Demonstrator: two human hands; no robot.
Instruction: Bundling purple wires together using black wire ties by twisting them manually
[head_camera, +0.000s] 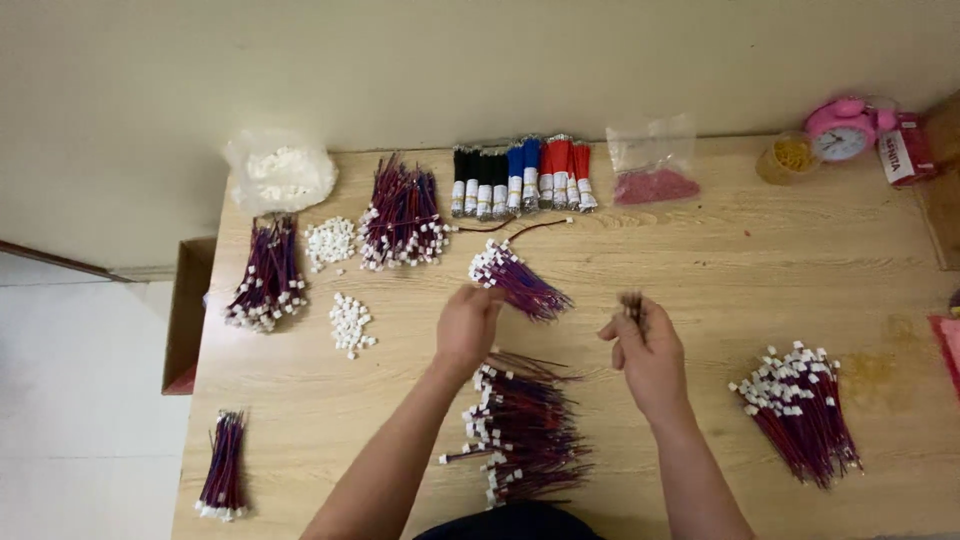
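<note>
While I look down from the head camera, I see my left hand (466, 325) closed around a small bundle of red and dark wires (518, 279). The fingers are curled tight on the middle of it, and the white connector ends fan out just above the hand, while the bare ends point to the right. My right hand (648, 352) is raised beside it, a little apart. Its thumb and first fingers are pinched together on a few thin wire ends (632, 305) that stand up above the fingertips; the other fingers are bent loosely. I cannot tell how many wires are in this pinch.

Between my two forearms, near the front edge of the wooden table (700, 260), lies a big loose pile of the same wires (522, 425) with white plugs. A second pile (800, 408) lies well to the right of my right hand. On the left side I see two more bundles (266, 275) and (402, 215), two small heaps of white plastic connectors (330, 243) and (349, 324), and a clear bag of white parts (281, 174). One small tied bundle (223, 466) lies near the front left corner. At the back there is a row of black, blue and red wire packs (520, 177), a clear bag with red bits (654, 162), a small yellow jar (787, 156) and a pink alarm clock (842, 129).
</note>
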